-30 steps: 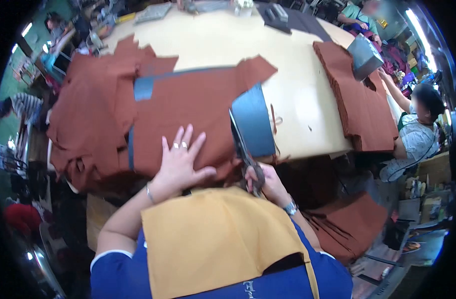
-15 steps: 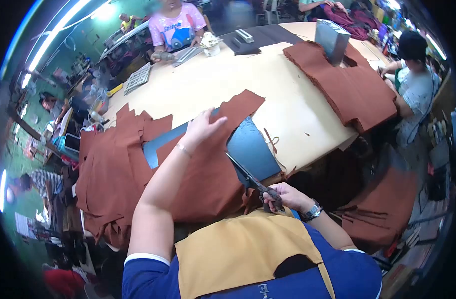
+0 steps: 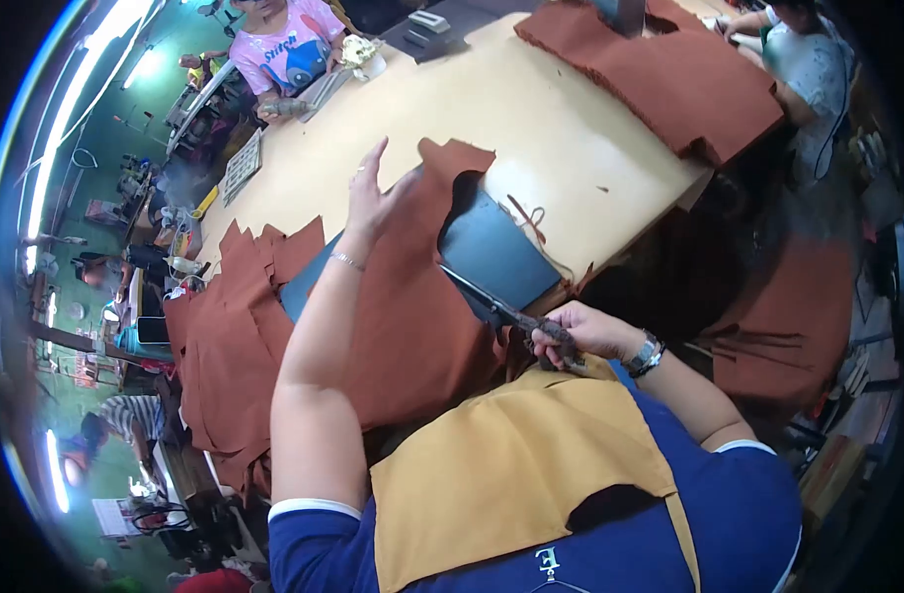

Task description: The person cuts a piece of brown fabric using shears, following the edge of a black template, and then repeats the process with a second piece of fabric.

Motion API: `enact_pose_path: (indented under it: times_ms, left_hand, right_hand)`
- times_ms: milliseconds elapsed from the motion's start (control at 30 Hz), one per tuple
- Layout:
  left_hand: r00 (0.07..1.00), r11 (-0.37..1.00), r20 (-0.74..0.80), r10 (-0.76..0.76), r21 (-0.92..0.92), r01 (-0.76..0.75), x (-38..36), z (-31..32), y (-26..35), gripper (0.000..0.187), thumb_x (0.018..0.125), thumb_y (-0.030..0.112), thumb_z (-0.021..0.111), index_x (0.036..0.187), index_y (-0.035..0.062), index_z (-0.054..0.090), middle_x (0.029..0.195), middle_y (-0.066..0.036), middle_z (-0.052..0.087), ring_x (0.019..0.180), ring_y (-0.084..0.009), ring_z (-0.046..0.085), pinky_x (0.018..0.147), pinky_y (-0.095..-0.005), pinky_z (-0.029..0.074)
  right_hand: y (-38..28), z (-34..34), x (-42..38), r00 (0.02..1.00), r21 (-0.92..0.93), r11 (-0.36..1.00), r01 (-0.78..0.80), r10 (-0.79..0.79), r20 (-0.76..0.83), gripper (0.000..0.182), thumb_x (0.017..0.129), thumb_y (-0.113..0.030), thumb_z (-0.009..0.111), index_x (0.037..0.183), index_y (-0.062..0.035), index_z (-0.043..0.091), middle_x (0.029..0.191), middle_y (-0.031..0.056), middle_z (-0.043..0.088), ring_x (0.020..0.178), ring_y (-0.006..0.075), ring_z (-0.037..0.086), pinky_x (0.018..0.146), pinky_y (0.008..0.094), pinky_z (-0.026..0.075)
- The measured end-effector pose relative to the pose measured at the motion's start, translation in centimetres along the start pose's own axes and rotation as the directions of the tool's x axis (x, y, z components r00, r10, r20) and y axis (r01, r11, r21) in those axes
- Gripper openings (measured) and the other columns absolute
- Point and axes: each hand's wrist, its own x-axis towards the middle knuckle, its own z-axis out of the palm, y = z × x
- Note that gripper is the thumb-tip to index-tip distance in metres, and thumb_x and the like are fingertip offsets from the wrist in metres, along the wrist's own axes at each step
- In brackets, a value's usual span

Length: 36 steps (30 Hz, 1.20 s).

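Observation:
My right hand [image 3: 585,331] grips a pair of scissors [image 3: 487,301] by dark wrapped handles. Their blades point up and to the left, with the tips at the edge of a reddish-brown leather piece [image 3: 403,306]. My left hand [image 3: 375,206] is at the far part of this piece, fingers spread and nothing in them. Under the leather lies a blue-grey board [image 3: 496,242], showing on both sides of it. The near end of the leather hangs toward my tan apron [image 3: 521,465].
More brown leather [image 3: 240,341] is heaped at the left, and another stack [image 3: 659,74] lies at the far right. Thin brown strips [image 3: 531,217] rest on the pale table [image 3: 571,138]. A person in a pink shirt [image 3: 289,49] is across the table; another person [image 3: 813,69] sits at the right.
My left hand has its fingers raised and spread wider, where before it lay lower over the leather. The whole view has shifted and tilted. The scissors stay in my right hand.

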Motion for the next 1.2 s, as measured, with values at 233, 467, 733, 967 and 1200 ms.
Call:
enact_pose_path:
  times_ms: [233, 467, 733, 967, 1200]
  left_hand:
    - [0.814, 0.935, 0.581, 0.004, 0.286, -0.209, -9.3, -3.5, 0.8, 0.111, 0.061, 0.075, 0.067, 0.148, 0.0155, 0.031, 0.156, -0.017, 0.019, 0.144, -0.0365, 0.013, 0.113, -0.0583, 0.012]
    - [0.844, 0.933, 0.535, -0.029, 0.318, -0.17, -10.8, -2.6, 2.2, 0.11, 0.061, 0.077, 0.065, 0.148, 0.0174, 0.031, 0.156, -0.016, 0.019, 0.144, -0.0363, 0.014, 0.113, -0.0591, 0.013]
    - [0.883, 0.89, 0.439, -0.169, 0.452, -0.054, -12.9, -2.2, 3.3, 0.111, 0.063, 0.079, 0.062, 0.148, 0.0166, 0.03, 0.156, -0.016, 0.019, 0.144, -0.0356, 0.014, 0.112, -0.0593, 0.013]
    - [0.882, 0.885, 0.429, -0.195, 0.464, -0.031, -13.6, -1.9, 4.5, 0.11, 0.064, 0.077, 0.063, 0.15, 0.0172, 0.027, 0.157, -0.016, 0.016, 0.145, -0.0352, 0.011, 0.112, -0.0593, 0.011]
    - [0.884, 0.873, 0.406, -0.23, 0.488, 0.003, -14.0, -1.7, 5.1, 0.112, 0.064, 0.079, 0.061, 0.149, 0.015, 0.027, 0.156, -0.019, 0.017, 0.144, -0.0372, 0.013, 0.112, -0.0601, 0.012]
  right_hand:
    - [-0.2, -0.2, 0.1, 1.0, 0.001, 1.0, 0.007, -0.007, 0.011, 0.039, 0.094, -0.038, 0.059, 0.08, -0.0021, 0.064, 0.07, 0.0031, 0.062, 0.059, 0.0104, 0.06, 0.056, 0.0241, 0.049]
    - [-0.1, 0.1, 1.0, 1.0, -0.027, 0.999, 0.025, -0.025, -0.002, 0.037, 0.094, -0.037, 0.059, 0.075, -0.005, 0.061, 0.066, 0.0014, 0.059, 0.057, 0.0097, 0.059, 0.056, 0.0233, 0.048]
    - [1.1, 0.4, 1.1, 0.996, 0.099, 0.992, 0.083, -0.079, -0.05, 0.034, 0.092, -0.036, 0.062, 0.075, -0.0068, 0.06, 0.065, -0.0002, 0.059, 0.054, 0.0082, 0.058, 0.052, 0.0216, 0.047]
    - [0.6, 0.6, 1.7, 0.998, 0.027, 0.999, 0.046, -0.045, -0.044, 0.035, 0.092, -0.038, 0.062, 0.074, -0.0072, 0.06, 0.065, 0.0002, 0.059, 0.054, 0.0085, 0.058, 0.052, 0.0216, 0.047]
    - [1.2, 0.8, 1.7, 0.995, 0.092, 0.994, 0.063, -0.055, -0.084, 0.037, 0.091, -0.039, 0.062, 0.073, -0.0075, 0.06, 0.063, 0.0004, 0.058, 0.054, 0.0084, 0.057, 0.051, 0.0221, 0.046]
